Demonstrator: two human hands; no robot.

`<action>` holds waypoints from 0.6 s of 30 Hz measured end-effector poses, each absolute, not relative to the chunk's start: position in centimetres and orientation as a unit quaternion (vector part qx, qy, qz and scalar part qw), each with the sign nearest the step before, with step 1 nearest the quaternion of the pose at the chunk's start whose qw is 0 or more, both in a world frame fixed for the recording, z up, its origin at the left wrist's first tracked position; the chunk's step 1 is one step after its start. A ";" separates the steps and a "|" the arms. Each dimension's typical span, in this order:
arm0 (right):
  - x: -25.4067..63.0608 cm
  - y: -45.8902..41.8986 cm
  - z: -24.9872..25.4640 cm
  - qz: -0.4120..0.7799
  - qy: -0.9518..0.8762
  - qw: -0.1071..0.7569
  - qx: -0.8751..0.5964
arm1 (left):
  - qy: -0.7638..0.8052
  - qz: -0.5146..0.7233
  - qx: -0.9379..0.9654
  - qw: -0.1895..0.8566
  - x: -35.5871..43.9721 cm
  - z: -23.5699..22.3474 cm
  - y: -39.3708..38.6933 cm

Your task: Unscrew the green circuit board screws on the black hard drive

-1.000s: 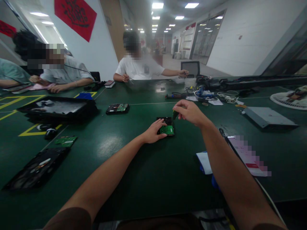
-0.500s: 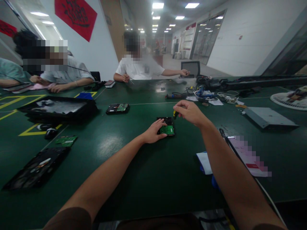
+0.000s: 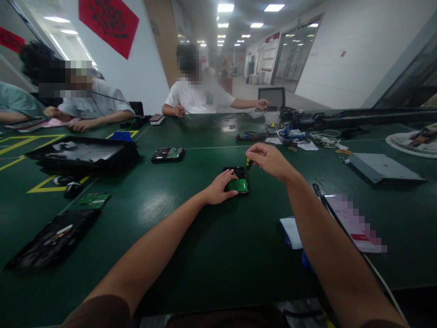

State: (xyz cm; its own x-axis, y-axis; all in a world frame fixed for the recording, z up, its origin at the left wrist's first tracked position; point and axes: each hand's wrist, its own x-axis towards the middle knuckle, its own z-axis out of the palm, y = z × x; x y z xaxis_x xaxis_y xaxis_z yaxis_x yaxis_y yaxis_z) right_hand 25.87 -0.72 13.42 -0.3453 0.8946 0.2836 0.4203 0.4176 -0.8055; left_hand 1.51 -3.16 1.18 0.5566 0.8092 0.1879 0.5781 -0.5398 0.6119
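A hard drive [image 3: 241, 185] with a green circuit board lies on the dark green table. My left hand [image 3: 220, 187] grips it from the left, fingers spread over its top and thumb along the near edge. At the drive's far right corner, my right hand [image 3: 264, 157] pinches a small yellow-and-black screwdriver [image 3: 249, 161], pointing down. The tip is too small to make out, so I cannot tell whether it touches the drive. Another drive [image 3: 168, 155], its circuit board showing, lies farther off to the left.
At left are a black tray [image 3: 85, 155], a loose green board [image 3: 95, 200] and a black casing [image 3: 54, 239]. To the right sit a grey metal box [image 3: 384, 167], tangled cables [image 3: 293, 135] and a pink-sheeted clipboard [image 3: 351, 223]. Across the table a person [image 3: 201, 98] sits working.
The screwdriver has turned in my right fingers, so its yellow side now shows where it looked dark before. My left hand and the hard drive stay in place.
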 end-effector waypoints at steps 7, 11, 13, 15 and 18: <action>25.5 -0.8 13.3 0.371 -0.743 0.372 -0.415 | 0.408 0.227 0.848 0.249 1.5 1.2 -3.1; 25.3 -0.8 13.3 0.390 -0.740 0.375 -0.398 | 0.408 0.229 0.848 0.249 1.5 1.3 -3.1; 25.5 -0.6 13.2 0.362 -0.753 0.374 -0.404 | 0.411 0.227 0.847 0.251 1.5 1.3 -3.2; 25.7 -0.5 13.2 0.326 -0.760 0.376 -0.418 | 0.412 0.228 0.845 0.254 1.5 1.4 -3.2; 25.8 -0.6 13.3 0.295 -0.755 0.380 -0.447 | 0.413 0.230 0.843 0.256 1.5 1.4 -3.3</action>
State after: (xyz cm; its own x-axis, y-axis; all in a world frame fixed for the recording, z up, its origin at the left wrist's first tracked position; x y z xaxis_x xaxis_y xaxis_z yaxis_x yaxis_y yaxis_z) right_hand 25.78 -0.56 13.27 -0.3126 0.8980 0.3095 0.4499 0.4270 -0.7844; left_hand 1.51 -3.26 1.41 0.5532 0.8142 0.1762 0.5785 -0.5276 0.6221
